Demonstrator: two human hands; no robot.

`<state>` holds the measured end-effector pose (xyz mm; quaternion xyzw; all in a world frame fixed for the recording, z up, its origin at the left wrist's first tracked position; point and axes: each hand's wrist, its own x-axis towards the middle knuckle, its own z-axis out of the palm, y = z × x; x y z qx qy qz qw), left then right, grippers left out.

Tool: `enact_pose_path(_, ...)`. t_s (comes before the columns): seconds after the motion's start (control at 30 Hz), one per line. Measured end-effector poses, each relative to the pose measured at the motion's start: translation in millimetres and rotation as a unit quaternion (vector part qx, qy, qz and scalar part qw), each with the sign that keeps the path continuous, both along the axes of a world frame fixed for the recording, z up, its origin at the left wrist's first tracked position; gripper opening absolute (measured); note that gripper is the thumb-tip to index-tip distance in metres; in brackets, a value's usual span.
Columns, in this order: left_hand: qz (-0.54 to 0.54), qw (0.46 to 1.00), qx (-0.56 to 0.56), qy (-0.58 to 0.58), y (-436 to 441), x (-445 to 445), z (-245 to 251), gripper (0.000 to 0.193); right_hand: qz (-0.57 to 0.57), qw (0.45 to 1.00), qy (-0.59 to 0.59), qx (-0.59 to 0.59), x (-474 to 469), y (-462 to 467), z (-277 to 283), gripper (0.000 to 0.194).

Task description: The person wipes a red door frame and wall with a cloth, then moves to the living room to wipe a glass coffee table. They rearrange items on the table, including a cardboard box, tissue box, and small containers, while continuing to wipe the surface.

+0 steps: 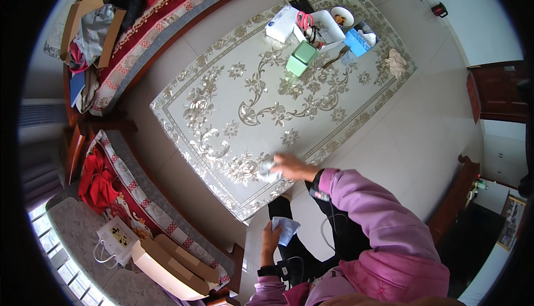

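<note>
My right hand [288,167] reaches over the near edge of a table spread with a grey floral tablecloth [267,139]. It grips a whitish cloth or wad of tissue [269,170], blurred and apparently against the tablecloth. Lower down, beside my leg, my left hand [272,237] holds a light-blue folded cloth or packet [286,230] in front of the table's near corner. Which of the two materials it is, I cannot tell.
Toward the table's far end stand a white bin [331,26] with red-handled scissors [305,20], a green lidded box [302,58], a tissue pack [282,23], a blue box [358,41] and a bowl [342,16]. A crumpled beige cloth [395,63] lies nearby. Wooden sofas [139,189] flank the left side.
</note>
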<state>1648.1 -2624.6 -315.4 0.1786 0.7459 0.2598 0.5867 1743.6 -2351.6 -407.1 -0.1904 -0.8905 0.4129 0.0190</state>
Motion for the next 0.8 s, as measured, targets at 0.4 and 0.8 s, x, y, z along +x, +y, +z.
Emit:
enact_pose_path(0.4,0.079,0.997,-0.019,0.0,53.4,101.9,19.0,0.021,-0.347,0.92,-0.176,0.051,113.0,79.4,-23.8,0.043)
enact_pose_path(0.8,0.034,0.998,0.043,0.036,88.1,157.4,39.1,0.022,-0.316,0.933,0.065,0.161,205.9,164.5,78.6,0.038)
